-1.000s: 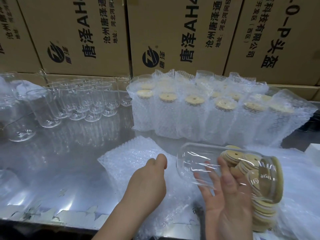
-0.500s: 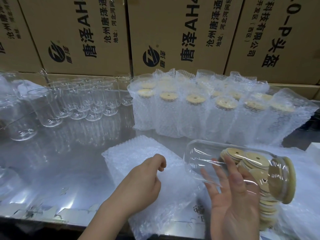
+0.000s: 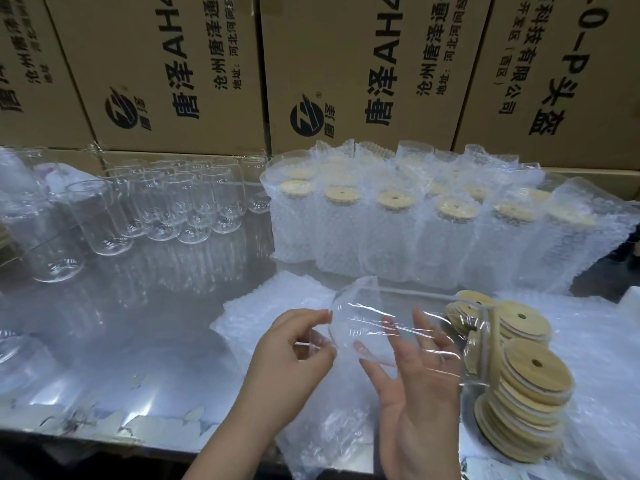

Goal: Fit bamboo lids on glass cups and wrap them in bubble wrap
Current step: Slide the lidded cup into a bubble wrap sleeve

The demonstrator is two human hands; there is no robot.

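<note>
Far left: bare glass cups (image 3: 156, 209) stand upright on the reflective table (image 3: 104, 341). My left hand (image 3: 294, 355) curls its fingers at the base of the lidded glass cup (image 3: 391, 327); I cannot tell whether they pinch glass or bubble wrap (image 3: 277, 306). The cup lies on its side above the wrap, cradled on the straight, open fingers of my right hand (image 3: 419, 382). A bamboo lid (image 3: 494, 344) closes its right end. Judgement: the glass is smooth, rigid, slippery and breakable, so support the barrel from beneath. The wrap is soft, light and nubbed.
</note>
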